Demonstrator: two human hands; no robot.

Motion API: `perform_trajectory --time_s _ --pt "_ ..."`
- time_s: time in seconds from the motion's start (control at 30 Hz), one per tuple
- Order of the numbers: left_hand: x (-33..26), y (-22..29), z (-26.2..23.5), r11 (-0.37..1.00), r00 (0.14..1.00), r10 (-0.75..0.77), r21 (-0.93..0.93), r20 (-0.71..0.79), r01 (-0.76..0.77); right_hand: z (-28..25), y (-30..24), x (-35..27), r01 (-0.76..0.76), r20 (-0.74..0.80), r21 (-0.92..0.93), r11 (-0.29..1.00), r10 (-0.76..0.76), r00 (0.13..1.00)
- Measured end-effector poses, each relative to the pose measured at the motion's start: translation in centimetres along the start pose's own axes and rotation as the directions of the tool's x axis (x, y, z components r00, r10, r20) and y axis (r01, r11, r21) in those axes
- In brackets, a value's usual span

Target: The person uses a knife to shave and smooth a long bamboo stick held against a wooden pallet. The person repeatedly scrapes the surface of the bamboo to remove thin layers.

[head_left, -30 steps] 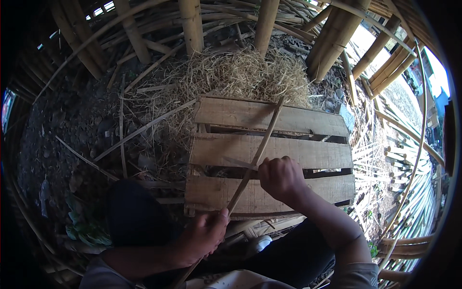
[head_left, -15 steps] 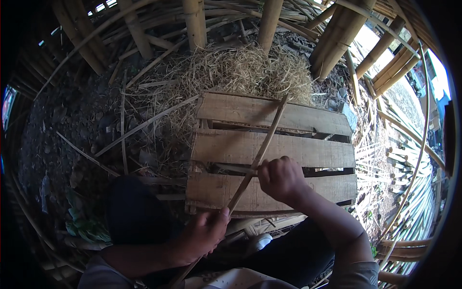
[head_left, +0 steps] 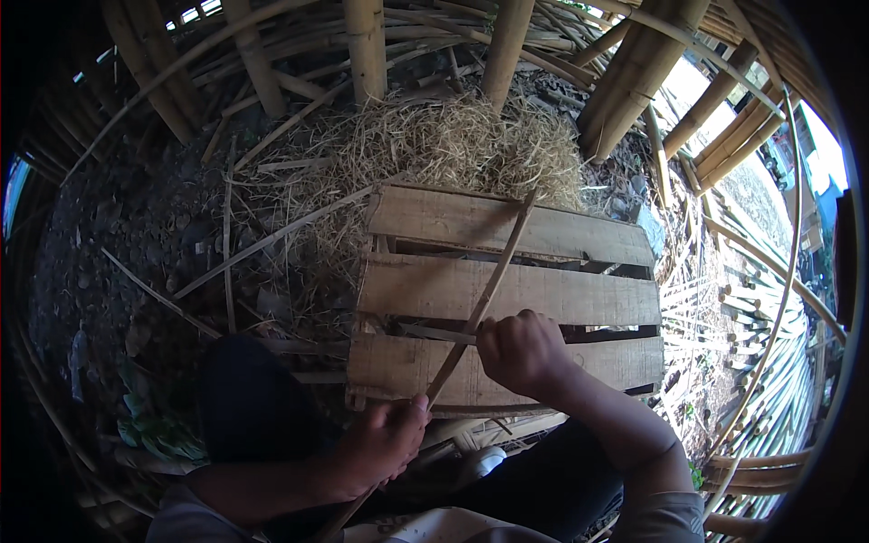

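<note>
A long, narrow bamboo strip [head_left: 495, 279] slants over a slatted wooden crate [head_left: 507, 290], its far tip above the back slat. My left hand [head_left: 391, 441] is closed round its lower part, thumb along the top, and the near end runs down past my wrist. My right hand [head_left: 525, 356] is a fist over the front slats, closed on a knife. Its thin blade [head_left: 433, 332] points left and crosses the strip just beside my knuckles. The knife's handle is hidden inside my fingers.
A heap of pale shavings [head_left: 453, 140] lies behind the crate. Bamboo posts [head_left: 367, 54] stand along the back. Cut bamboo poles [head_left: 769, 362] are stacked in bright light at the right. Loose strips [head_left: 272, 240] lie on the dark ground at left.
My right hand and the knife have shifted slightly down and left along the strip, toward me. My left hand keeps its hold. The whole view has tilted a little.
</note>
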State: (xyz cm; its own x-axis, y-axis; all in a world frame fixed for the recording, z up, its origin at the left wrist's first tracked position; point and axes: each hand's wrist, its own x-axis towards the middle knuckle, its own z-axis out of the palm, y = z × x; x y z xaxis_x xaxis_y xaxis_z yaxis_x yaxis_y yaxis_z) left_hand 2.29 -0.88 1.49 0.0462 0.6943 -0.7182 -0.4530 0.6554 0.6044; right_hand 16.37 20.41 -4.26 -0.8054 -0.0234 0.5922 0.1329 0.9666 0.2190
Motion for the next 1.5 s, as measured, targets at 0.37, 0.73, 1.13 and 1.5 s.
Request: perform_trajectory --time_s 0.37,0.73,1.13,1.5 --pt "0.4 0.4 -0.3 0.999 0.999 0.032 -0.007 0.009 -0.032 2.7 4.1 -1.1 0.038 -0.071 -0.093 0.995 -0.045 0.996" --pt "0.3 0.2 -0.4 0.998 1.0 0.005 -0.067 0.008 -0.004 3.1 5.7 -1.4 -0.034 0.029 -0.166 0.985 0.039 0.999" --pt "0.3 -1.1 -0.8 0.999 0.998 0.036 -0.03 -0.045 -0.037 1.4 2.4 0.8 0.024 -0.027 0.024 0.999 -0.023 0.999" --pt "-0.1 -2.2 -0.5 0.99 0.991 0.053 0.134 -0.122 -0.037 1.1 2.4 0.2 0.039 0.046 0.008 0.999 -0.04 0.998"
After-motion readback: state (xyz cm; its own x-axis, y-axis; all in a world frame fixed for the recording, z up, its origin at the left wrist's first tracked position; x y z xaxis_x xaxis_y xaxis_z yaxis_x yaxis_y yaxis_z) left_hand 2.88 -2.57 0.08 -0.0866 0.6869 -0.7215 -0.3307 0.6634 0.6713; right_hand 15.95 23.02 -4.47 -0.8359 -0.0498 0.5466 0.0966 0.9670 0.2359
